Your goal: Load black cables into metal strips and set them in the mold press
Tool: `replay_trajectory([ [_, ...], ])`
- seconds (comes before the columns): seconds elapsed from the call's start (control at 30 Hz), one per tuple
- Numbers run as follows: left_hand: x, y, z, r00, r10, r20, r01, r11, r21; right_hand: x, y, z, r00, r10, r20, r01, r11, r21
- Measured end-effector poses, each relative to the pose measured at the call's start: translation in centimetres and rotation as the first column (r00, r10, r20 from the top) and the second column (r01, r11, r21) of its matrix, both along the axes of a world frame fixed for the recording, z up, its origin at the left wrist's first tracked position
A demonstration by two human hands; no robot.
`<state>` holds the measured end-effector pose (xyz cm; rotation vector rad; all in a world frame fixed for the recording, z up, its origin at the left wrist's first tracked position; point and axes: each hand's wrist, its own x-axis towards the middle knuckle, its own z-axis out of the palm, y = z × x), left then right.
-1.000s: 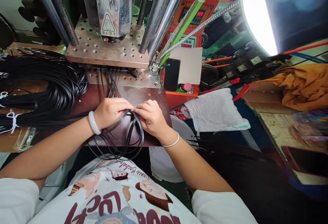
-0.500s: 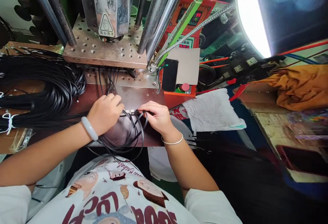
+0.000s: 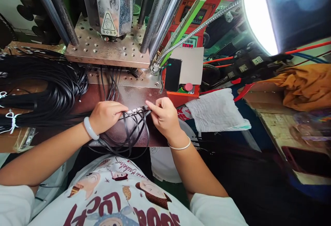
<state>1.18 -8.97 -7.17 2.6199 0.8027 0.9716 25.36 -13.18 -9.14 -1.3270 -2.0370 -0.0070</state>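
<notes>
My left hand [image 3: 107,115] and my right hand [image 3: 163,115] pinch the two ends of a small metal strip [image 3: 134,110] from which several black flat cords [image 3: 131,133] hang in loops over the front edge of the brown work plate [image 3: 134,96]. Both hands are closed on the strip and cords. A pale bangle sits on my left wrist and a thin white bracelet on my right. Just behind the hands stands the press [image 3: 110,15] with its perforated steel plate.
A big bundle of black cords [image 3: 38,84] lies at the left. An orange control box [image 3: 186,64] with a red button and a black phone stands right of the press. A white cloth [image 3: 217,112], an orange cloth [image 3: 307,84] and a bright lamp [image 3: 258,12] are at the right.
My hands moved apart, then both shifted slightly toward the press; the metal strip now shows between them, and the cord loops have spread wider over the plate's edge.
</notes>
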Motion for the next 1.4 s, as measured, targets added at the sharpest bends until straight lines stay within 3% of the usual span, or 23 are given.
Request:
replay_trajectory([
  [0.13,-0.1,-0.2,-0.3,1.0,-0.002,0.002,0.002,1.0,0.009,-0.2,-0.4,-0.4,0.972,-0.098,-0.212,0.089,0.995,-0.054],
  [0.3,0.1,-0.8,0.2,0.996,0.032,-0.081,-0.02,0.99,0.14,-0.9,-0.5,0.1,0.958,-0.102,-0.267,0.108,0.994,0.008],
  [0.43,0.4,-1.3,0.4,0.98,-0.006,-0.201,0.062,0.96,0.274,-1.0,-0.7,0.2,0.965,-0.046,-0.257,0.06,0.997,0.047],
  [0.57,0.1,-1.0,0.3,0.979,-0.031,-0.2,0.078,0.97,0.23,-0.5,-0.6,0.1,0.931,0.007,-0.365,-0.048,0.994,-0.102],
  [0.67,-0.5,-0.6,0.8,0.956,0.024,-0.291,0.025,0.986,0.163,-0.1,-0.3,0.0,0.913,0.06,-0.403,-0.14,0.975,-0.173],
  [0.77,-1.0,-0.3,1.5,0.887,0.136,-0.441,-0.026,0.969,0.247,0.1,-0.4,0.1,0.928,0.113,-0.354,-0.175,0.973,-0.148],
  [0.83,-1.1,-0.1,1.8,0.901,0.188,-0.391,-0.091,0.963,0.253,0.0,-0.5,0.2,0.949,0.139,-0.283,-0.178,0.977,-0.115],
  [0.93,-1.1,0.3,1.9,0.972,0.183,-0.145,-0.176,0.983,0.058,-0.1,-0.6,0.3,0.963,0.204,-0.173,-0.218,0.974,-0.061],
  [1.03,-1.4,0.5,1.5,0.992,0.124,-0.011,-0.124,0.982,-0.145,-0.1,-0.6,0.2,0.962,0.247,-0.116,-0.253,0.966,-0.044],
  [1.1,-1.6,0.4,1.2,0.996,0.084,0.021,-0.078,0.977,-0.196,-0.1,-0.5,0.2,0.963,0.24,-0.119,-0.247,0.968,-0.046],
  [1.27,-1.8,-0.2,0.4,0.996,0.074,0.043,-0.063,0.975,-0.212,-0.5,-0.3,0.2,0.97,0.198,-0.138,-0.214,0.971,-0.109],
  [1.4,-1.7,-0.4,0.0,0.997,0.08,-0.014,-0.081,0.996,-0.049,-0.8,-0.2,0.0,0.96,0.255,-0.114,-0.272,0.946,-0.178],
])
